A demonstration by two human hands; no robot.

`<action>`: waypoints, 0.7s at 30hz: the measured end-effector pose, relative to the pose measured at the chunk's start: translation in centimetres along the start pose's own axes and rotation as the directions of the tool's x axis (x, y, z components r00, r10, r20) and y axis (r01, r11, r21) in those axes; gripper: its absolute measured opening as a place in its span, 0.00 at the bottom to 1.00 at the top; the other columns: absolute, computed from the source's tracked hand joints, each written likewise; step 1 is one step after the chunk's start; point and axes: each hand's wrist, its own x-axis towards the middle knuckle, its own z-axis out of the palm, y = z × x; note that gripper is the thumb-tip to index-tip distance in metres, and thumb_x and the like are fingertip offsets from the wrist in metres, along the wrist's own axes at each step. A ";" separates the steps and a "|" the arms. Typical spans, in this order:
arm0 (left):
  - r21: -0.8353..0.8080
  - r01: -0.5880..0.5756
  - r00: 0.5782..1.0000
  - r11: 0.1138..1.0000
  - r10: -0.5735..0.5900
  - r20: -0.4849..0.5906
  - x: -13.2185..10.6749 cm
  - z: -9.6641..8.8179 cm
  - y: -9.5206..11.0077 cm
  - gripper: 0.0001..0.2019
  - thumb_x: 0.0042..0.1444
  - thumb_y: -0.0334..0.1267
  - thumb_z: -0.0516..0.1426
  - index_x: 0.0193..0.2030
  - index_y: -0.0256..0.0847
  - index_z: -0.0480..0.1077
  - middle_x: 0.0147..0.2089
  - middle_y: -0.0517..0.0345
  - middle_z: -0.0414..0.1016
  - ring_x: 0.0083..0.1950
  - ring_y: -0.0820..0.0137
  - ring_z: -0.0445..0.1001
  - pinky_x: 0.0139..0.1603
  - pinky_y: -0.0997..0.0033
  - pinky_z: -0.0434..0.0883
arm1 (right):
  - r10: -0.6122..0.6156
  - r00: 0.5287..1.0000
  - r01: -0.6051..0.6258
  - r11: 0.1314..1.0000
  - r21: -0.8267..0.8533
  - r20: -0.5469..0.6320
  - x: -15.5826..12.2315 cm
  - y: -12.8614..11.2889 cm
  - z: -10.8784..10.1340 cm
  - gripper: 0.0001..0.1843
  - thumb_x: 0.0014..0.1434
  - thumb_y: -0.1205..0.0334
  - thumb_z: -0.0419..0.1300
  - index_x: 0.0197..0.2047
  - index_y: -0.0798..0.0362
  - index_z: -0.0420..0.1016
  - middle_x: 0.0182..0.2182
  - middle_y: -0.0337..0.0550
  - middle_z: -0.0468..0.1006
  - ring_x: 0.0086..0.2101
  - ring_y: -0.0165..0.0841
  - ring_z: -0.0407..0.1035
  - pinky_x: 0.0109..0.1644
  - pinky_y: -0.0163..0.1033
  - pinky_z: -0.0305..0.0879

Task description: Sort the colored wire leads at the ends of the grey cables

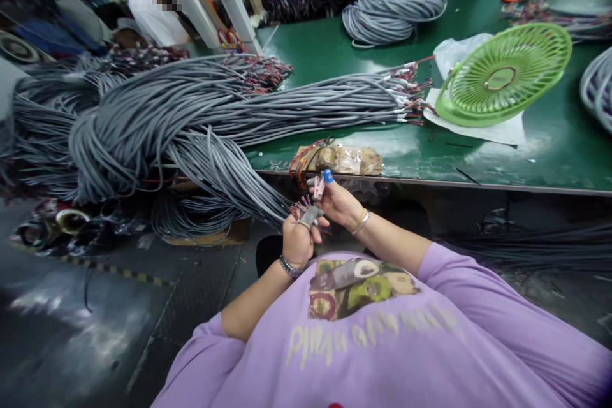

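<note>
My left hand [297,241] is closed round the end of a bundle of grey cables [239,169], just off the table's front edge. Grey wrapping covers its thumb, and thin coloured wires [301,205] fan out of the cable ends beside it. Close by on the right, my right hand [342,203] pinches a small pale pink piece [318,189] that looks like a clip. Blue tape is wrapped round one fingertip of this hand. Whether the pink piece touches a wire, I cannot tell.
More grey cables [306,105] lie across the green table [306,38]. A taped block [351,159] sits at the front edge. To the right stands a green fan [509,76] on white paper. A coiled cable [392,16] lies behind. Two people are across the table.
</note>
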 end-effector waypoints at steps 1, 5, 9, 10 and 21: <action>-0.002 -0.002 1.000 1.000 0.002 0.002 0.0 0.0 0.0 0.14 0.47 0.47 0.62 0.28 0.35 0.69 0.22 0.56 0.77 0.10 0.81 0.60 0.11 0.80 0.50 | 0.013 1.000 -0.013 1.000 0.000 0.022 -0.1 0.1 -0.1 0.28 0.53 0.35 0.58 0.32 0.55 0.73 0.25 0.40 0.74 0.22 0.25 0.62 0.24 0.31 0.58; -0.015 -0.009 1.000 1.000 0.009 0.015 -0.6 -0.6 -0.1 0.15 0.46 0.48 0.63 0.27 0.35 0.69 0.22 0.56 0.76 0.11 0.81 0.61 0.11 0.80 0.50 | 0.060 0.993 -0.059 0.998 -0.019 0.105 -0.4 0.1 -1.2 0.33 0.54 0.30 0.51 0.33 0.54 0.73 0.26 0.40 0.74 0.22 0.26 0.61 0.25 0.31 0.58; -0.025 -0.010 0.999 1.000 0.011 0.045 -1.4 -1.9 -0.5 0.16 0.47 0.49 0.63 0.27 0.36 0.70 0.23 0.55 0.77 0.11 0.80 0.62 0.11 0.80 0.49 | 0.093 0.989 -0.090 0.995 -0.036 0.117 -0.6 0.0 -2.8 0.33 0.55 0.29 0.49 0.32 0.54 0.72 0.28 0.41 0.74 0.23 0.26 0.61 0.25 0.32 0.58; -0.027 -0.010 0.999 1.000 0.011 0.047 -1.5 -2.3 -0.6 0.16 0.48 0.49 0.62 0.27 0.36 0.70 0.23 0.55 0.77 0.11 0.80 0.62 0.11 0.80 0.49 | 0.103 0.988 -0.100 0.995 -0.032 0.112 -0.6 -0.1 -3.1 0.33 0.55 0.29 0.50 0.32 0.54 0.72 0.28 0.42 0.74 0.23 0.26 0.62 0.25 0.32 0.58; -0.052 0.020 0.991 0.998 -0.013 0.131 -1.3 -2.8 -1.0 0.19 0.45 0.44 0.65 0.43 0.38 0.72 0.45 0.46 0.79 0.19 0.80 0.69 0.13 0.80 0.49 | 0.073 0.996 -0.066 0.989 -0.129 0.046 -1.9 -0.4 -4.1 0.21 0.55 0.42 0.60 0.33 0.55 0.74 0.28 0.40 0.75 0.24 0.25 0.64 0.27 0.31 0.59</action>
